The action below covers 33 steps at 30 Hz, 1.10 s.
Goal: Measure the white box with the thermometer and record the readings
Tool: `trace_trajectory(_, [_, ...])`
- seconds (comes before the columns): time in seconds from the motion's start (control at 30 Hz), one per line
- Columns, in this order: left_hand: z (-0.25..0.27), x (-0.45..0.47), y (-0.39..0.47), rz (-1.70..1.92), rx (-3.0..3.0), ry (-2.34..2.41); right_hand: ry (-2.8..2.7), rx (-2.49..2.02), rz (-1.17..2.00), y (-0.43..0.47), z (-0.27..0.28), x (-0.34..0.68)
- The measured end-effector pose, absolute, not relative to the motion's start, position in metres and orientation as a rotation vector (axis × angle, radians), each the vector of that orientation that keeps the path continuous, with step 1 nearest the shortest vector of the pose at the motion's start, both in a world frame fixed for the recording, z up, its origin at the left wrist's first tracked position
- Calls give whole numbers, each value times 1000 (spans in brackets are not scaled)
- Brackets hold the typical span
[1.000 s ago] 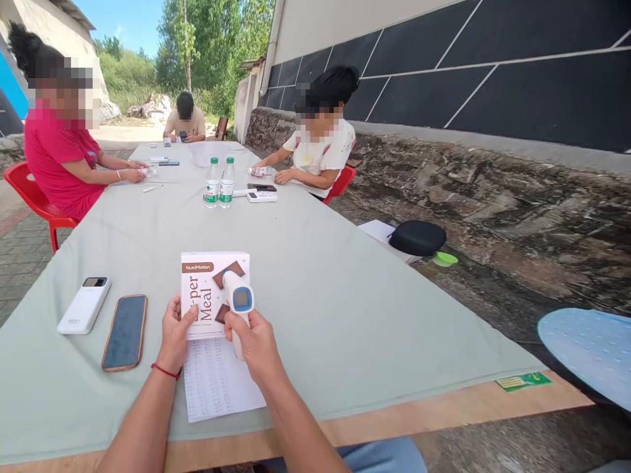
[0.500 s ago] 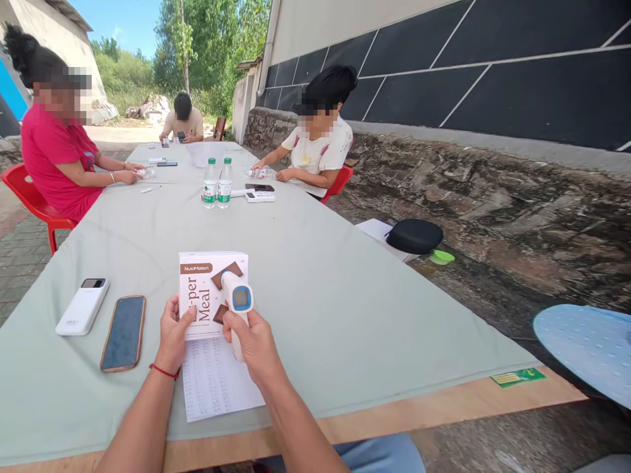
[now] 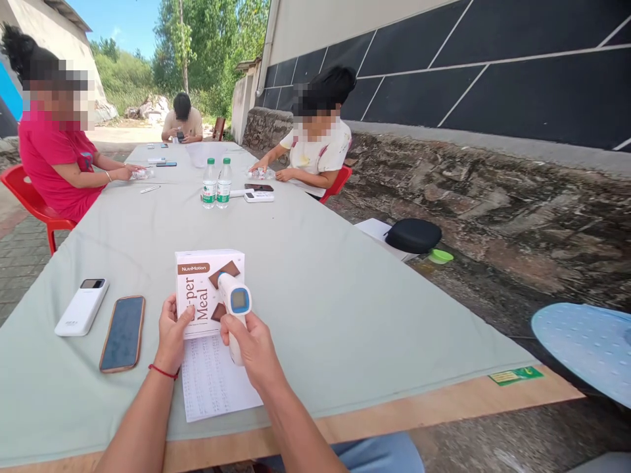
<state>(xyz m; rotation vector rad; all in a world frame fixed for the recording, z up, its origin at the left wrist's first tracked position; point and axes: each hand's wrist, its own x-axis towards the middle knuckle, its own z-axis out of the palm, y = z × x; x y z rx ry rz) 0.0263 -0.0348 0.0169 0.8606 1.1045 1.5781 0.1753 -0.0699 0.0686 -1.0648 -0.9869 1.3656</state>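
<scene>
My left hand (image 3: 172, 330) grips the lower left side of a white box (image 3: 197, 302) with brown print, its thumb on the front face. In my right hand (image 3: 254, 345) is a white infrared thermometer (image 3: 237, 309) with a blue-framed screen. Its front end points at the box's printed face, close to it; whether they touch I cannot tell. Under the box lies a printed sheet of paper (image 3: 217, 387), partly covered by the box and my right hand. A red cord circles my left wrist.
Left of my hands lie a smartphone (image 3: 123, 333) and a white power bank (image 3: 82, 307). Two water bottles (image 3: 217, 187) stand farther up the cloth-covered table (image 3: 345, 315). Several people sit around it, two handling clear plastic bottles. A black case (image 3: 413, 236) sits beyond the right edge.
The box and thermometer have shifted very slightly left in view, with both grips kept. At the far end, a person's hand has risen toward the dark device.
</scene>
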Motion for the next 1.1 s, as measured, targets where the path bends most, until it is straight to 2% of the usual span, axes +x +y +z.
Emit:
trace_trajectory(0.33, [14, 6, -19, 1891, 786, 1146, -1061, -1081, 1191, -81, 90, 194])
trace_trajectory(0.6, [29, 6, -17, 1904, 780, 938, -1045, -1060, 1142, -94, 99, 211])
trace_trajectory(0.83, [47, 5, -25, 1890, 790, 809, -1225, -1472, 874, -71, 57, 273])
trace_trajectory(1.0, [44, -3, -21, 1894, 742, 789, -1700, -2071, 485, -45, 9, 328])
trace_trajectory(1.1, [38, -7, -18, 1869, 645, 826, -1895, -2203, 237, -47, -4, 331])
